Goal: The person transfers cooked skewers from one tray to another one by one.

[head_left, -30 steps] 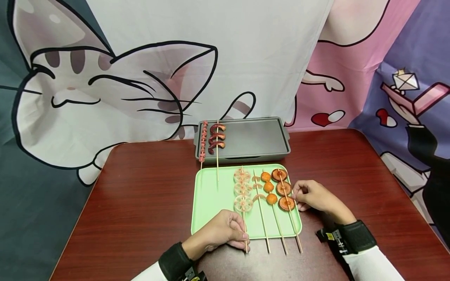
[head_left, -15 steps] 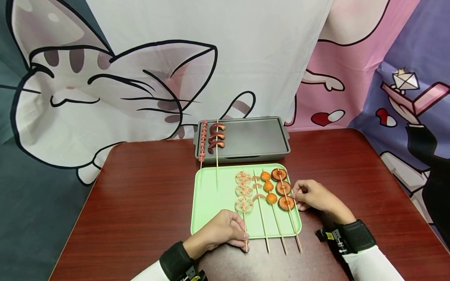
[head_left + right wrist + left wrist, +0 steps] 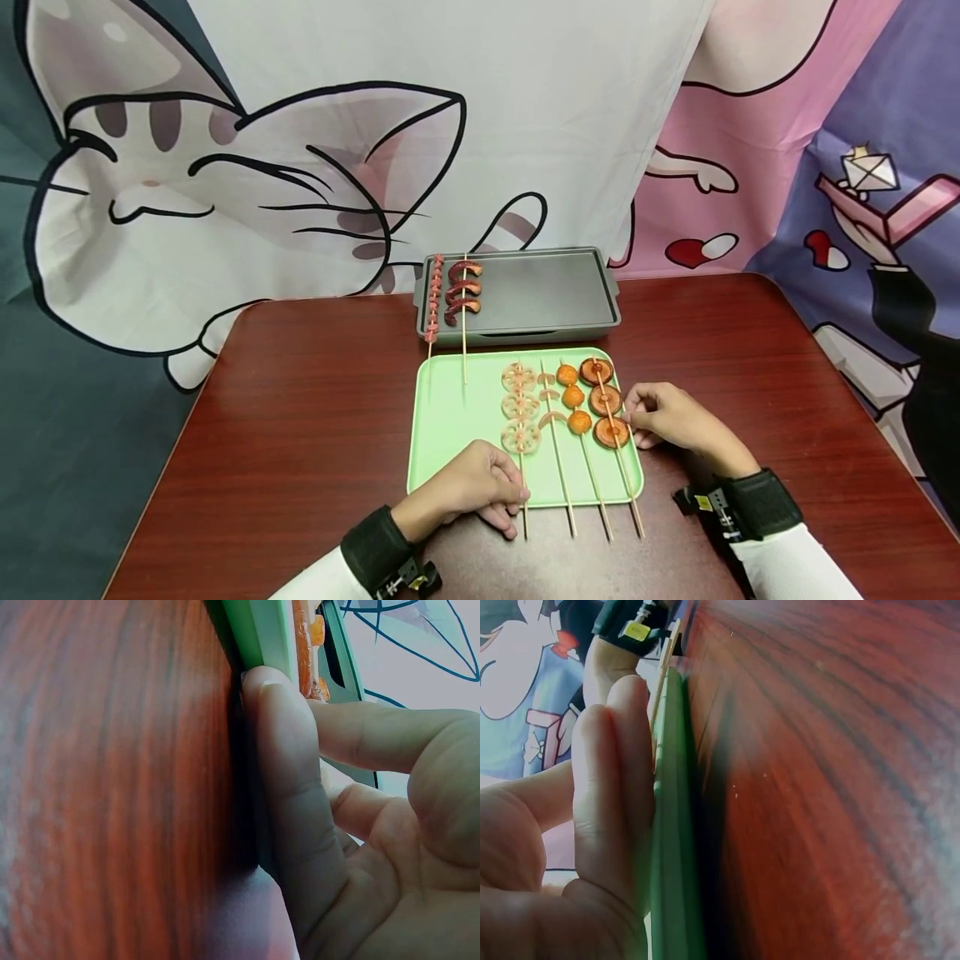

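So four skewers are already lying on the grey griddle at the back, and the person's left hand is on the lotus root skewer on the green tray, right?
Not quite: the head view shows two skewers on the grey griddle, not four. The left hand is indeed on the lotus root skewer on the green tray.
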Available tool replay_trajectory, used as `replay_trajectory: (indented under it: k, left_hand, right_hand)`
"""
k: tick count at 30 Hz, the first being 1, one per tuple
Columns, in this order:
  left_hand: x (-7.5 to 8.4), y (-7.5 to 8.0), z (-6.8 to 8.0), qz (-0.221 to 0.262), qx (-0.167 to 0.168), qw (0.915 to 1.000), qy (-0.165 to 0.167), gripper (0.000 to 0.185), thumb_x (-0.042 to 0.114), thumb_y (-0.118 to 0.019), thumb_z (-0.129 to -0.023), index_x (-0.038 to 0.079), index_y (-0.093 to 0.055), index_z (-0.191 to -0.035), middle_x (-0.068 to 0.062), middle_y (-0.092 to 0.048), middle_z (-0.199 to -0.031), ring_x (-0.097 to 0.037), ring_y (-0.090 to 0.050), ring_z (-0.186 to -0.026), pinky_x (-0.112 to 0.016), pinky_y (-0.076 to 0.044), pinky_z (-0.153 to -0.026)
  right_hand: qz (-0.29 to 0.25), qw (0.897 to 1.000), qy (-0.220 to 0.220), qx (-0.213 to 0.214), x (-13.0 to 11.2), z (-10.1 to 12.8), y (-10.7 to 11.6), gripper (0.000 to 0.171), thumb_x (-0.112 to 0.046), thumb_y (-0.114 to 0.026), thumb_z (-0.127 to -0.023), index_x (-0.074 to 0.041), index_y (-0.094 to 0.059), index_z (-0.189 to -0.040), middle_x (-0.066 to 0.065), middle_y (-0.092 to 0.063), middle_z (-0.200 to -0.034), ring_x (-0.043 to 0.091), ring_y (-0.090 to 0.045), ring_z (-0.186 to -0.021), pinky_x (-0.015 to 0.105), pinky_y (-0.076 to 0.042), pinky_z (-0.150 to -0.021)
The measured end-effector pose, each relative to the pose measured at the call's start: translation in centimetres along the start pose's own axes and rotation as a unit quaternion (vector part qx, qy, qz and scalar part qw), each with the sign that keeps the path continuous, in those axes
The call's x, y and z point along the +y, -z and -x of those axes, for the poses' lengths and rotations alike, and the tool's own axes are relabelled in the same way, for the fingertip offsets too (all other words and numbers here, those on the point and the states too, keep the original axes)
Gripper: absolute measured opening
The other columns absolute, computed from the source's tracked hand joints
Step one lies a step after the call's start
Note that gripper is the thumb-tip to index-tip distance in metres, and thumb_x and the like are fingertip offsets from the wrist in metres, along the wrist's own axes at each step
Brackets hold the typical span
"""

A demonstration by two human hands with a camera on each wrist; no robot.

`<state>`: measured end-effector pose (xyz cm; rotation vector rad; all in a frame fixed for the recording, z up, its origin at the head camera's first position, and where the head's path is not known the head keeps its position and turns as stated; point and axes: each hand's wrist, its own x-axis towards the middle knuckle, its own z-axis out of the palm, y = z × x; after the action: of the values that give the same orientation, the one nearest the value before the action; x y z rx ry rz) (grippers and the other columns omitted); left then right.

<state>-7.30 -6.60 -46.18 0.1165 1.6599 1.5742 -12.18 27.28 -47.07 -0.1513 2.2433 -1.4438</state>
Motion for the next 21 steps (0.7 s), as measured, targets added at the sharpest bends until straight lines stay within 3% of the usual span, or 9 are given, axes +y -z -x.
replay_trajectory:
  k: [5,11,17,21]
  left_hand:
    - [0.2,0.3,0.0,0.008,-0.01,0.9999,0.003,0.009,0.0,-0.068,-0.094,-0.009,-0.068,-0.094,-0.011,-0.065,-0.066,-0.019,-0.071,-0.052,-0.032,-0.064,-0.055]
    - [0.6,1.2,0.6,-0.034,-0.006,0.9992,-0.022,0.019,0.008,-0.065,-0.099,-0.01,-0.07,-0.098,-0.013,-0.07,-0.069,-0.014,-0.07,-0.052,-0.032,-0.064,-0.054]
    - [2.0,2.9,1.7,-0.093,0.023,0.9938,-0.057,0.028,0.016,-0.065,-0.101,-0.01,-0.07,-0.109,-0.02,-0.074,-0.082,-0.019,-0.072,-0.055,-0.039,-0.065,-0.057]
    - [3.1,3.9,2.5,-0.145,0.058,0.9837,-0.09,0.032,0.02,-0.065,-0.102,-0.009,-0.069,-0.115,-0.021,-0.075,-0.091,-0.027,-0.074,-0.065,-0.041,-0.066,-0.062]
  right_hand:
    - [0.001,1.0,0.0,0.001,-0.1,0.1,0.0,0.01,0.0,-0.062,-0.097,0.009,-0.059,-0.095,0.006,-0.061,-0.072,0.012,-0.066,-0.059,0.03,-0.063,-0.055]
    - [0.003,1.0,-0.001,0.003,-0.1,0.1,0.0,0.009,0.0,-0.061,-0.097,0.009,-0.059,-0.095,0.006,-0.061,-0.072,0.012,-0.066,-0.059,0.03,-0.063,-0.055]
    - [0.002,1.0,-0.001,0.001,0.0,0.0,0.0,0.009,0.0,-0.062,-0.097,0.009,-0.059,-0.095,0.007,-0.062,-0.073,0.012,-0.066,-0.059,0.03,-0.063,-0.055]
    - [0.001,1.0,0.0,0.002,0.0,0.0,0.0,0.01,0.0,-0.062,-0.097,0.009,-0.059,-0.095,0.006,-0.062,-0.072,0.012,-0.066,-0.059,0.03,-0.063,-0.055]
